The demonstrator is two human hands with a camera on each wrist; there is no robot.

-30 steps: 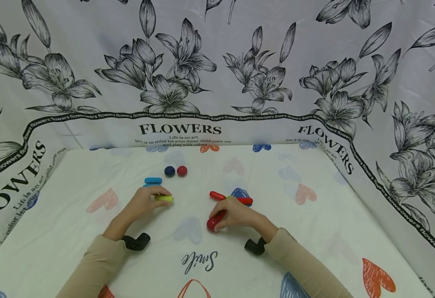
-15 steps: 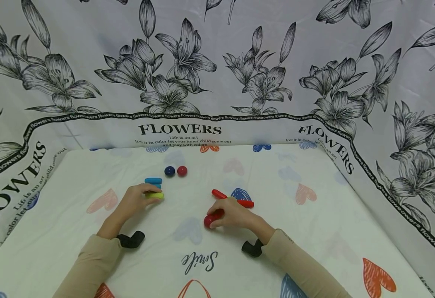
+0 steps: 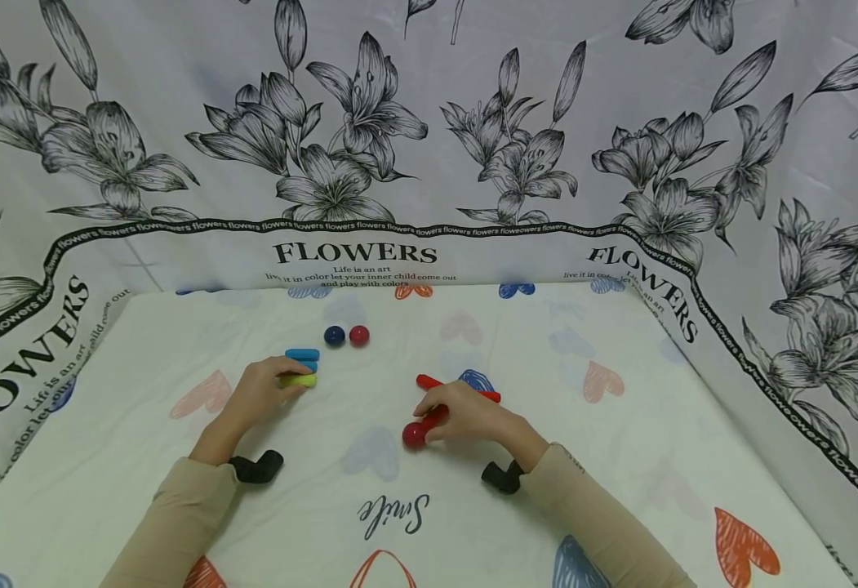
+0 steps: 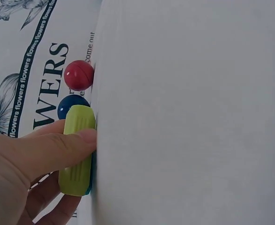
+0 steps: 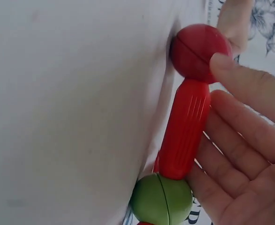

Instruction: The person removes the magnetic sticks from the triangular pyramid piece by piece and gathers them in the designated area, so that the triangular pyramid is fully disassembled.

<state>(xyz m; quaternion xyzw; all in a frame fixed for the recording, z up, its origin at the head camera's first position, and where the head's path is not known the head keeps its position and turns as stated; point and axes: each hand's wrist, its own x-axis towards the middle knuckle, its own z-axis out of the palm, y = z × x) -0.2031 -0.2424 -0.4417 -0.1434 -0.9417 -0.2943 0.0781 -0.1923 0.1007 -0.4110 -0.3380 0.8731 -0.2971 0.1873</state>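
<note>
My left hand (image 3: 255, 396) pinches a yellow-green toy rod (image 3: 300, 380) between thumb and fingers. The rod lies alongside two blue rods (image 3: 302, 354), one partly hidden by the fingertips. In the right wrist view, a red ball (image 5: 193, 51) meets one end of a ribbed red rod (image 5: 184, 131), and a green ball (image 5: 161, 199) meets the other. My right hand (image 3: 465, 411) is beside this joined piece, thumb tip at the red ball and loose fingers behind the rod. Two more red rods (image 3: 429, 381) stick out beyond that hand, which hides the green ball in the head view.
A dark blue ball (image 3: 335, 336) and a second red ball (image 3: 358, 336) sit side by side behind the blue rods. The white tablecloth (image 3: 392, 384) carries printed hearts. A flower-printed curtain (image 3: 370, 180) stands behind and at both sides.
My left hand has moved left and slightly back with the yellow-green rod, bringing it against the blue rods. The right hand's piece has shifted slightly left, and its fingers have loosened from the red ball.
</note>
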